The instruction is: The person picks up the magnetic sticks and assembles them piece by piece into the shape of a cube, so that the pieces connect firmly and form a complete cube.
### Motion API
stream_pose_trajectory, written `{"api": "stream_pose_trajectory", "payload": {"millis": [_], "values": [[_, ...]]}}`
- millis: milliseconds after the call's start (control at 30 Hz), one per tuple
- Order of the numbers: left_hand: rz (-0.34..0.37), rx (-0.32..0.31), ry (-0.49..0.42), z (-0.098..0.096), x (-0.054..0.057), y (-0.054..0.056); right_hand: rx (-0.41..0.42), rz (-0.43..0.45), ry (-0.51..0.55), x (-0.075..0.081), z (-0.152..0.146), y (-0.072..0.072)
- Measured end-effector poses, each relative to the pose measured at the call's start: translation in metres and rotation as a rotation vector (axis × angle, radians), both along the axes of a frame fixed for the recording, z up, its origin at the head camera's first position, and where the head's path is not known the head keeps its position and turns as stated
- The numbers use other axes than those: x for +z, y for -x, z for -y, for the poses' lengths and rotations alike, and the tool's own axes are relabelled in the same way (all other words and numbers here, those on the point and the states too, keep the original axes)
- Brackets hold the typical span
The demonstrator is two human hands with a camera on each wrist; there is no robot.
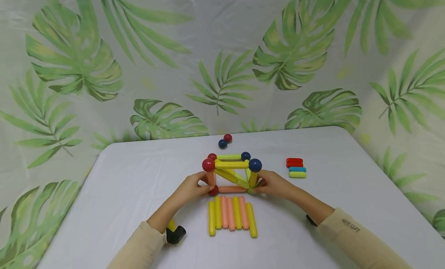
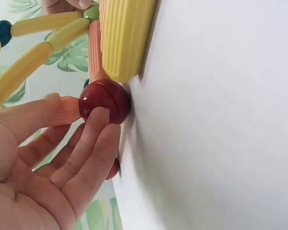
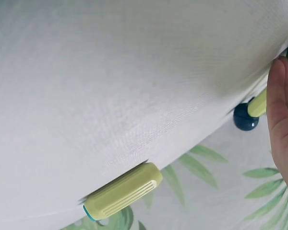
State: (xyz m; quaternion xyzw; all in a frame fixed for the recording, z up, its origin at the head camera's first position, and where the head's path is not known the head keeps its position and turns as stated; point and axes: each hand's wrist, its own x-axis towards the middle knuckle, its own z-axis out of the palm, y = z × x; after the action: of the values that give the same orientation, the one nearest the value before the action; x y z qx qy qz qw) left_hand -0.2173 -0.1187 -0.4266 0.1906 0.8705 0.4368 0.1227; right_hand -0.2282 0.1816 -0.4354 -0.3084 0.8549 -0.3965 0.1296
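Observation:
A box-like frame of magnetic sticks and balls stands on the table. Its front top yellow stick point(image 1: 231, 164) joins a red ball point(image 1: 208, 164) to a dark blue ball point(image 1: 255, 165). My left hand point(image 1: 192, 188) grips the lower left corner, thumb on an upright orange stick point(image 2: 67, 111) and a fingertip against the lower red ball point(image 2: 104, 101). At the lower right corner, my right hand point(image 1: 276, 184) holds the frame by the green ball point(image 1: 251, 190) and the upright yellow stick point(image 1: 253, 179). The right wrist view shows only part of that hand.
Yellow and orange sticks point(image 1: 232, 213) lie in a row before the frame. Loose red point(image 1: 227, 137) and blue balls point(image 1: 222, 143) sit behind it. Short red point(image 1: 294, 162), blue and yellow-green sticks point(image 1: 297, 175) lie at right. A black-and-yellow object point(image 1: 175, 235) is partly under the left forearm.

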Motion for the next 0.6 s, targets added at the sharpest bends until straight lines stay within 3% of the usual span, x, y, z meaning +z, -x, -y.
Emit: {"api": "stream_pose_trajectory", "payload": {"millis": [367, 500, 600], "values": [[-0.042, 0.13, 0.068, -0.012, -0.001, 0.037, -0.172, 0.038, -0.061, -0.004, 0.019, -0.004], [-0.044, 0.167, 0.087, -0.011, -0.001, 0.044, -0.137, 0.044, -0.053, -0.005, 0.027, -0.008], [-0.154, 0.235, 0.063, -0.008, 0.002, 0.04, -0.06, 0.044, -0.067, -0.003, 0.029, -0.011]]}}
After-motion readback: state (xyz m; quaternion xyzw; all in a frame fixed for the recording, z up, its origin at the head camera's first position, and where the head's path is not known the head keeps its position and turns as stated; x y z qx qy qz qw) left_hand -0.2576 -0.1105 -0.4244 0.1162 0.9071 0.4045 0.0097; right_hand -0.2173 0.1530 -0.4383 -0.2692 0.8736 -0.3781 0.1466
